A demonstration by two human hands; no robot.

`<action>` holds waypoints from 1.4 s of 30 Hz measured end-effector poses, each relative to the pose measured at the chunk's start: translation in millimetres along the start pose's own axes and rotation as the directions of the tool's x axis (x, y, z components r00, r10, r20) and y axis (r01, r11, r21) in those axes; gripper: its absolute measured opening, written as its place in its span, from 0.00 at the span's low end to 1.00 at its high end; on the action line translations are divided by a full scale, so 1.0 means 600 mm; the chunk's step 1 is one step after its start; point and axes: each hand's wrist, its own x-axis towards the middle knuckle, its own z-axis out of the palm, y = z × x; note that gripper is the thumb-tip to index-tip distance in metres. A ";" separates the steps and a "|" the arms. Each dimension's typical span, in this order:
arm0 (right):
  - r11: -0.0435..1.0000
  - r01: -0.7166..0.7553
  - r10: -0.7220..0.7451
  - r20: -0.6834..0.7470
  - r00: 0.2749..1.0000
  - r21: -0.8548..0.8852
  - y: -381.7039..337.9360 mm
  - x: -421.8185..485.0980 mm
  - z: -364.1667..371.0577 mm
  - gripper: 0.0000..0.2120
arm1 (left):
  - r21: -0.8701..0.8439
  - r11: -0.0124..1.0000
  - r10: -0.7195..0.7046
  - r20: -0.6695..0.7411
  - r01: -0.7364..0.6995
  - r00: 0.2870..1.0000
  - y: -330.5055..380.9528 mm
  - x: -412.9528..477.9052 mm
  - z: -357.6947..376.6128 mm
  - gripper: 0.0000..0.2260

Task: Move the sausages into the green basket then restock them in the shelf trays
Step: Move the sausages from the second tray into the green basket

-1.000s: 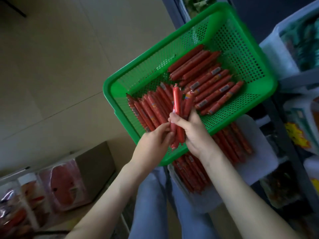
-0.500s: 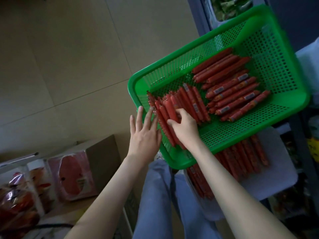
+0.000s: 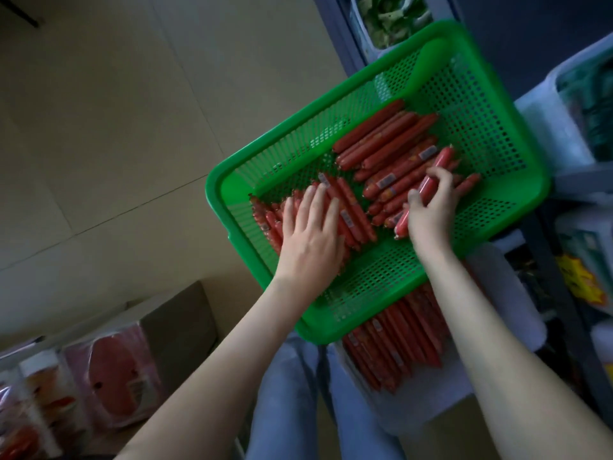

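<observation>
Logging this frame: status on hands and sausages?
Left hand flat on near sausage pile. Right hand grips one sausage in green basket. Nothing blocking.

Flat left hand (image 3: 308, 242), curled right hand (image 3: 431, 212)

red sausages (image 3: 381, 141) heaped in green basket (image 3: 491, 94)

The basket (image 3: 491, 104) is bright green (a perforated grid of holes); the sausages (image 3: 384, 141) are red-orange with small pale labels; the floor (image 3: 116, 127) is beige tile.
</observation>
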 end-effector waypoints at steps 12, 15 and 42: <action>0.846 0.204 -0.292 -0.108 0.950 -0.492 0.048 -0.042 -0.101 0.21 | 0.073 0.872 0.472 0.141 -0.484 0.870 0.122 -0.014 0.075 0.22; 0.874 0.099 -0.245 -0.254 0.936 -0.476 0.111 -0.111 -0.150 0.20 | 0.056 0.891 0.445 0.078 -0.450 0.892 0.130 -0.036 0.082 0.22; 0.934 -0.326 0.351 0.193 0.916 -0.146 0.218 -0.182 -0.223 0.11 | -0.348 0.921 0.213 0.078 -0.173 0.974 0.241 -0.117 0.076 0.22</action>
